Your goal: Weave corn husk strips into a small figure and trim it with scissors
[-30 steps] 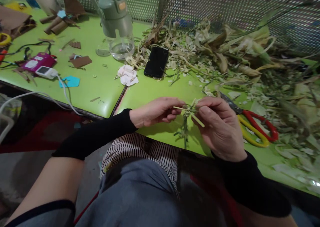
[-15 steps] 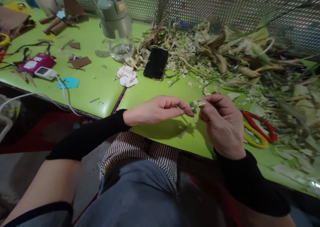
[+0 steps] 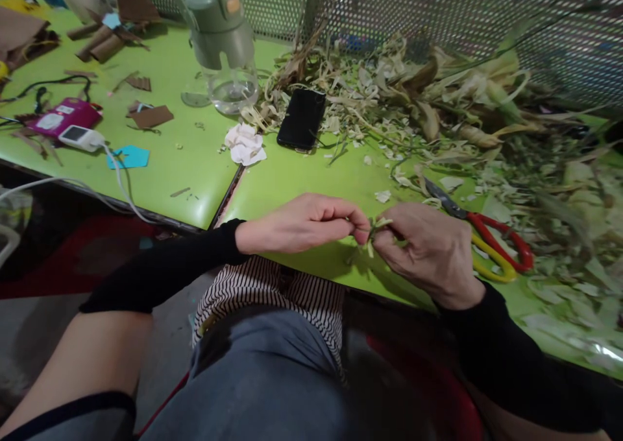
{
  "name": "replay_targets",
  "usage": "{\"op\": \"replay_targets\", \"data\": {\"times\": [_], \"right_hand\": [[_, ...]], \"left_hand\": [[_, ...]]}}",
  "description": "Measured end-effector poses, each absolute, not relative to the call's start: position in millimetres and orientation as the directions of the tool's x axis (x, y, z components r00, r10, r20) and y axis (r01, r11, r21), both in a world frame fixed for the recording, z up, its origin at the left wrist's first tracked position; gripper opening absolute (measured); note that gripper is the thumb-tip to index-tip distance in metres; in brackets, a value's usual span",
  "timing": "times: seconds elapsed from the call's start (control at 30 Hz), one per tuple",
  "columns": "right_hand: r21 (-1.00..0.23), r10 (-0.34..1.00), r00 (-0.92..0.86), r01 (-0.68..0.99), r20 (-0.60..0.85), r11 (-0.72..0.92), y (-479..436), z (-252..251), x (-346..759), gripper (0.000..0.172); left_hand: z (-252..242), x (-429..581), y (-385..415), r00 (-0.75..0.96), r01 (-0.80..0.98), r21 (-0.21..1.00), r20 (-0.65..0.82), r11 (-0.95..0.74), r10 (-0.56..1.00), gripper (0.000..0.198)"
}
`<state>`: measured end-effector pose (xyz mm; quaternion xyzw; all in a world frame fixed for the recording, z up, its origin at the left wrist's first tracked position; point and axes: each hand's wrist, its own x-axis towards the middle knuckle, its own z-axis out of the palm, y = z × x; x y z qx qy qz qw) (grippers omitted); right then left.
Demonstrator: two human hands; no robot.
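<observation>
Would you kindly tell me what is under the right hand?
Green tabletop shows beside the right hand, which holds plant strips; whatever lies directly beneath the hand is covered.

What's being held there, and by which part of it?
A small bundle of green strips, pinched from one side by the left hand and from the other by the right hand; exact spots are hidden.

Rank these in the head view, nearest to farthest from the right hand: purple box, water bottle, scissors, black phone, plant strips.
From the right hand:
1. Plant strips, at its fingertips.
2. Scissors, close on its right.
3. Black phone, ahead and left.
4. Water bottle, beyond the phone, farther left.
5. Purple box, far left.
</observation>
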<state>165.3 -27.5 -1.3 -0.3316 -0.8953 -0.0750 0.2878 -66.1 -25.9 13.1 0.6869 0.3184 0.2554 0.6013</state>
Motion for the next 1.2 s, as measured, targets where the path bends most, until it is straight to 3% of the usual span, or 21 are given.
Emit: {"op": "replay_targets", "data": {"times": [0.13, 0.3, 0.43, 0.6, 0.7, 0.77, 0.83, 0.97, 1.1, 1.2], "right_hand": [[-0.148, 0.577, -0.564, 0.628, 0.591, 0.764, -28, -2, 163, 0.025], [-0.168, 0.604, -0.525, 0.655, 0.6, 0.737, -32, -7, 162, 0.025], [-0.204, 0.609, -0.466, 0.663, 0.642, 0.721, -30, -7, 161, 0.023], [-0.057, 0.513, -0.48, 0.688, 0.711, 0.723, -24, -7, 158, 0.019], [0.024, 0.497, -0.548, 0.688, 0.672, 0.726, -24, -11, 158, 0.017], [0.048, 0.526, -0.587, 0.694, 0.615, 0.718, -26, -14, 159, 0.018], [0.066, 0.527, -0.62, 0.681, 0.582, 0.729, -28, -14, 158, 0.018], [0.092, 0.483, -0.653, 0.645, 0.583, 0.759, -31, -14, 157, 0.017], [0.073, 0.475, -0.654, 0.628, 0.589, 0.775, -34, -17, 158, 0.012], [0.024, 0.501, -0.611, 0.647, 0.613, 0.762, -36, -18, 159, 0.01]], "left_hand": [[11, -64, -27, 0.686, 0.074, 0.99, 0.036, -0.118, 0.727, 0.023], [9, -67, -27, 0.716, 0.031, 0.981, 0.112, -0.192, 0.689, 0.024], [12, -72, -6, 0.543, 0.244, 0.881, 0.223, -0.406, 0.809, 0.027], [22, -77, 18, 0.393, 0.458, 0.653, 0.46, -0.604, 0.796, 0.031], [21, -77, 9, 0.363, 0.539, 0.587, 0.486, -0.604, 0.795, 0.028], [16, -76, -1, 0.392, 0.61, 0.588, 0.359, -0.531, 0.847, 0.026], [12, -75, -7, 0.453, 0.66, 0.617, 0.13, -0.429, 0.882, 0.035], [8, -71, -6, 0.551, 0.661, 0.729, -0.308, -0.18, 0.776, 0.052], [7, -68, -2, 0.558, 0.577, 0.807, -0.502, 0.126, 0.661, 0.05], [9, -72, -4, 0.579, 0.533, 0.811, -0.559, 0.243, 0.594, 0.05]]}}
